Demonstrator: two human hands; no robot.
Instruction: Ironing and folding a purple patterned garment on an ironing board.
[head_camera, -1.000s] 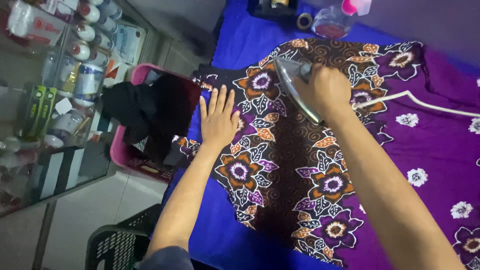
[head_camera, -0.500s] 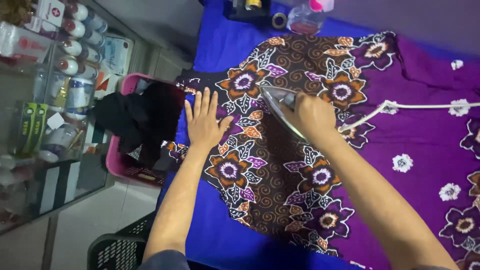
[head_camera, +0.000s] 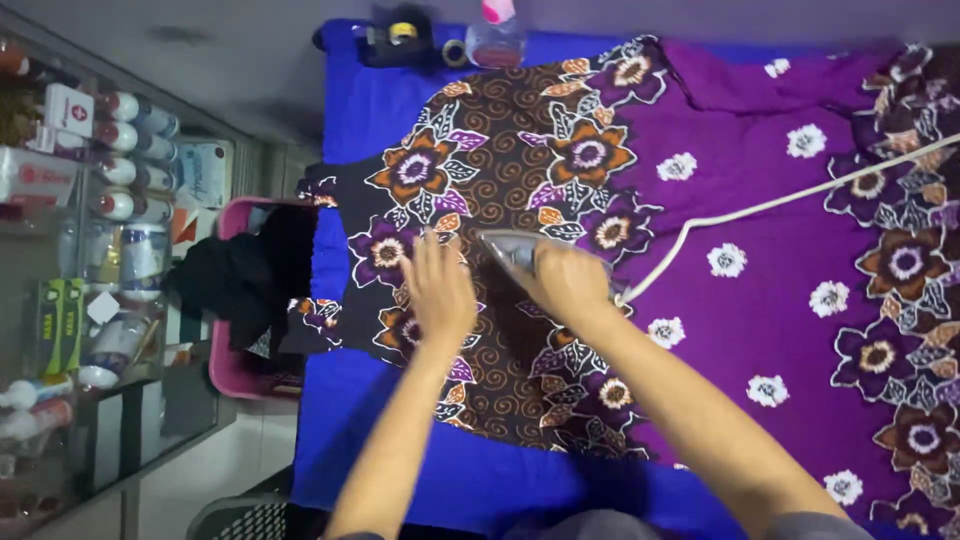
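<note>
In the head view, the right hand (head_camera: 570, 283) had its fingers wrapped around the handle of the iron (head_camera: 515, 250), which sat near centre on the purple flowered cloth (head_camera: 760, 250). At its nine o'clock, touching the cloth, the left hand (head_camera: 438, 290) lay flat with fingers spread narrowly. The iron's white cord (head_camera: 760, 208) ran toward two o'clock. A pink basket (head_camera: 232, 370) stood at nine o'clock beside the blue tabletop (head_camera: 370, 100).
</note>
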